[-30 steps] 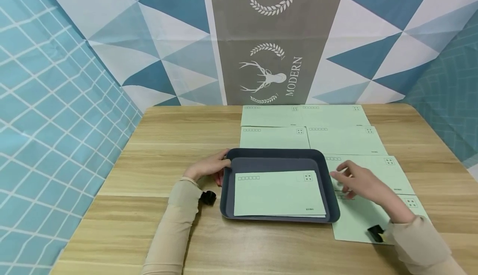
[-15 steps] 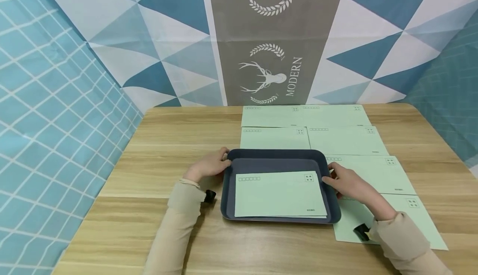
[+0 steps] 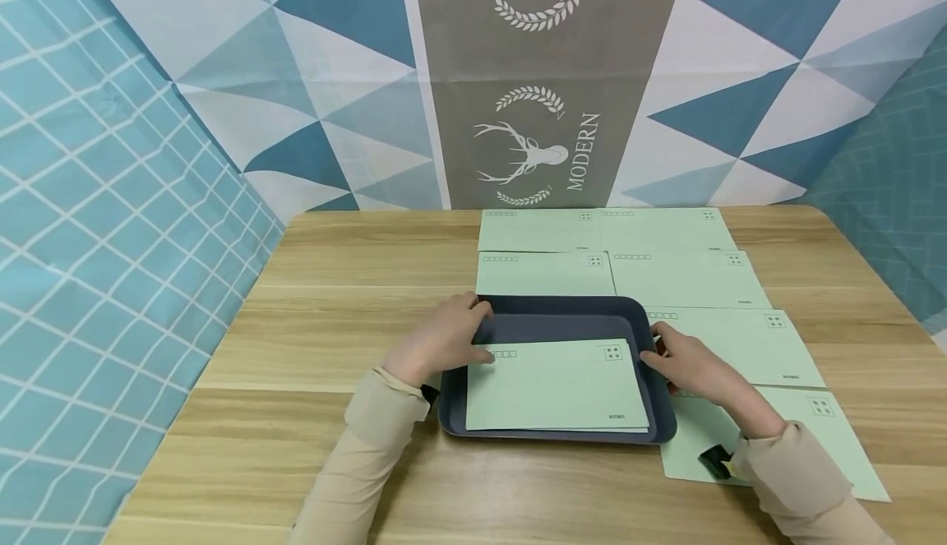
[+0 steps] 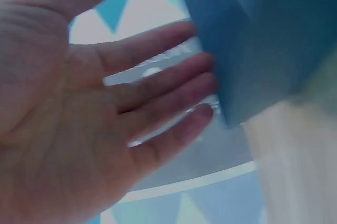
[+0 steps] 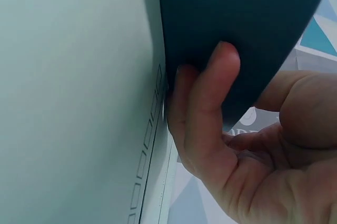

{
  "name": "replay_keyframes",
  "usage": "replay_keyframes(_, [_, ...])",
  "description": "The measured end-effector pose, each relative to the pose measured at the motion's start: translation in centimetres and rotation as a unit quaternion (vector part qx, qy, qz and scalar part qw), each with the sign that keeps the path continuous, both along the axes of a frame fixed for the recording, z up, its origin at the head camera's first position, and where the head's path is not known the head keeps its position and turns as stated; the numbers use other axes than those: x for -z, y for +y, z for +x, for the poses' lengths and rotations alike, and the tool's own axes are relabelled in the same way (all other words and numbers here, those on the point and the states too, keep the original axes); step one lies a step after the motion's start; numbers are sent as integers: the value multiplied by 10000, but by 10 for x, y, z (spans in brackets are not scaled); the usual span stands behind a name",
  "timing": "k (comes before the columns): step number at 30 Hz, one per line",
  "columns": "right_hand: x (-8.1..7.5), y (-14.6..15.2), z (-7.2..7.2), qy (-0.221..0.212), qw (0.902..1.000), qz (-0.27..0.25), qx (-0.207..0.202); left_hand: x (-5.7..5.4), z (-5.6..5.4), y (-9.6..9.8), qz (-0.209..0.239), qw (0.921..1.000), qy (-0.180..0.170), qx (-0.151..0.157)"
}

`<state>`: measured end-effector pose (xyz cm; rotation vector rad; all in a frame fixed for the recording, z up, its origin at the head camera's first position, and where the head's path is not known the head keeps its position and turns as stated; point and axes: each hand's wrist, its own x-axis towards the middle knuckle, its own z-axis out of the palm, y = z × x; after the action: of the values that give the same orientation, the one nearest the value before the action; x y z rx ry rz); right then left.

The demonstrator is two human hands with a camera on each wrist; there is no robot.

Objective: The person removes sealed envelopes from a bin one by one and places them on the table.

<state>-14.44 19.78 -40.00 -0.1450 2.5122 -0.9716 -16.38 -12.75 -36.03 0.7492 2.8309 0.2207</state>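
Note:
A dark grey-blue tray rests on the wooden table, its right part over some laid-out envelopes. Inside it lies a small stack of pale green envelopes. My left hand reaches over the tray's left rim, thumb near the top envelope's upper left corner; whether it touches the paper I cannot tell. In the left wrist view its fingers are spread and fairly straight beside the tray wall. My right hand grips the right rim, its curled fingers against the outer wall, thumb over the edge.
Several more green envelopes lie in rows behind and right of the tray on the wooden table. A patterned cloth wall stands at the back. Both wrists wear small black devices.
My right hand has come left onto the tray's right rim and taken hold. My left hand has left the left rim and moved right, over the tray's inside. The tray has hardly moved.

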Motion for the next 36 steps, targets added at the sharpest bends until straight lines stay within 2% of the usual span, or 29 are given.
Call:
replay_keyframes(6, [1,1,0,42,10000,-4,-41,15,0,4,-667,9976,-152,112])
replay_keyframes(11, [0,0,0,74,10000,30,-55,21,1,5,-844,9962,6,236])
replay_keyframes(15, [-1,0,0,90,9999,75,-64,22,1,6,-947,9952,131,222])
replay_keyframes(21, [1,0,0,64,9999,61,-58,21,-2,7,-799,9965,206,159])
replay_keyframes(23, [1,0,0,61,10000,51,-59,20,-3,6,-673,9973,214,192])
replay_keyframes(25, [1,0,0,61,9999,51,-67,17,-5,4,-478,9987,65,189])
replay_keyframes(29, [0,0,-1,50,9999,44,-93,11,-8,-4,279,9970,-713,97])
replay_keyframes(32, [0,0,-1,111,9998,71,-125,5,-10,-11,968,9875,-1232,143])
replay_keyframes(36, [0,1,0,163,9997,40,-165,-4,-13,-21,1866,9708,-1458,387])
